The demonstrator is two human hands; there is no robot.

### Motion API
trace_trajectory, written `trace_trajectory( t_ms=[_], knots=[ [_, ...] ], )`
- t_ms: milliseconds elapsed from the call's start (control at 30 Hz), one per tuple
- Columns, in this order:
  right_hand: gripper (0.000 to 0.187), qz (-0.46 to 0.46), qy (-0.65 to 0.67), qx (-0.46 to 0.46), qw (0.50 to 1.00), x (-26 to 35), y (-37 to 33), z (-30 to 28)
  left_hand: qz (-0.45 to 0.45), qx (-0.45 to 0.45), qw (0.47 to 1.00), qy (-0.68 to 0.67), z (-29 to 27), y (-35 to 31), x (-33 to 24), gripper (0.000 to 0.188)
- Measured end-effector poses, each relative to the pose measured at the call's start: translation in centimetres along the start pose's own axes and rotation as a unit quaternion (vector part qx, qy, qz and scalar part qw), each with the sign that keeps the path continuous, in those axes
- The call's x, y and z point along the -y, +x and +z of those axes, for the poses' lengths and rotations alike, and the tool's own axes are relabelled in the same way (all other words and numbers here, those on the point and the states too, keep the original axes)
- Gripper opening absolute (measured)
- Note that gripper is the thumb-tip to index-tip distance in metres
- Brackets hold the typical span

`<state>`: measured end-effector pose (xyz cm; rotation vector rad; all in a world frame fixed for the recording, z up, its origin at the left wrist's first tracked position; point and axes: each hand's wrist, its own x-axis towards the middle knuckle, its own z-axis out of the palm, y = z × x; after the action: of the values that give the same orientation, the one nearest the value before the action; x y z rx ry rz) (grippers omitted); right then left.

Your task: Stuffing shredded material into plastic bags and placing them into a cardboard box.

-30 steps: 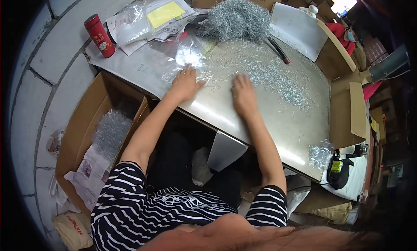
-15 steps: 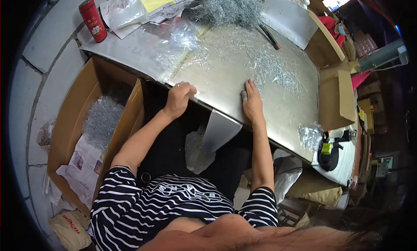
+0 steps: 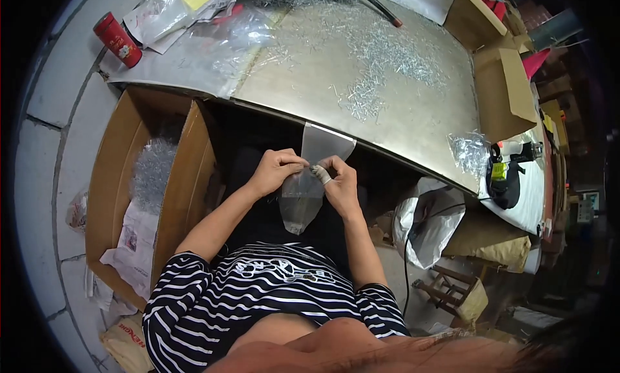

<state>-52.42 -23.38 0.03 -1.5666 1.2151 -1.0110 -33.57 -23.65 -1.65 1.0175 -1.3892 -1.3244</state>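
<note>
Both hands meet below the table's front edge, over a translucent plastic bag (image 3: 301, 211) that hangs above my lap. My left hand (image 3: 276, 171) is closed in a pinch at the upper part of the bag. Opposite it, my right hand (image 3: 338, 181) is closed too, with curled fingers and pale wrapping on a digit; its tips almost touch the left ones. Exactly what lies between the fingertips is too small to tell. Just above the hands, a translucent grey flap (image 3: 327, 142) slopes down from the edge of the metal tabletop (image 3: 290, 76). Short silvery pins or wires (image 3: 368, 89) lie scattered on top.
At my left stands a cardboard box (image 3: 174, 173) with a silvery heap (image 3: 155, 169) and papers. A red canister (image 3: 118, 41) and plastic bags (image 3: 239, 34) occupy the table's left. A dark stick-like tool (image 3: 382, 10) lies at the back. A white sack (image 3: 429, 221) hangs at right.
Both hands have come off the tabletop and its edge, down and together at the plastic bag. The view has shifted, and the scattered silvery pieces reach nearer the front edge.
</note>
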Motion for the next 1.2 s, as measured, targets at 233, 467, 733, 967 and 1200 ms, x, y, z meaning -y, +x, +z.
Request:
trace_trajectory(
  t_ms=[233, 467, 733, 967, 1200],
  knots=[
    [0.015, 0.124, 0.088, 0.146, 0.977, -2.9, -3.6, -0.5, -0.169, 0.068, 0.981, -0.069, 0.5, -3.2, 2.2, 0.009],
    [0.014, 0.056, -0.106, 0.128, 0.984, -10.4, -4.8, -1.8, -0.147, 0.117, 0.966, 0.179, -0.1, -2.8, 9.0, 0.023],
    [0.033, -0.080, -0.180, -0.197, 0.961, 0.2, 11.3, -9.8, -0.153, -0.019, 0.984, -0.093, 0.5, 0.8, 6.0, 0.038],
    [0.049, -0.125, -0.452, -0.038, 0.882, -3.9, 18.2, -10.2, -0.188, -0.014, 0.978, -0.095, 0.5, 0.4, 8.7, 0.027],
    [0.040, -0.007, -0.182, -0.083, 0.980, -2.9, 15.9, -12.0, -0.157, -0.019, 0.970, -0.183, 1.3, 0.4, 10.2, 0.025]
  ],
)
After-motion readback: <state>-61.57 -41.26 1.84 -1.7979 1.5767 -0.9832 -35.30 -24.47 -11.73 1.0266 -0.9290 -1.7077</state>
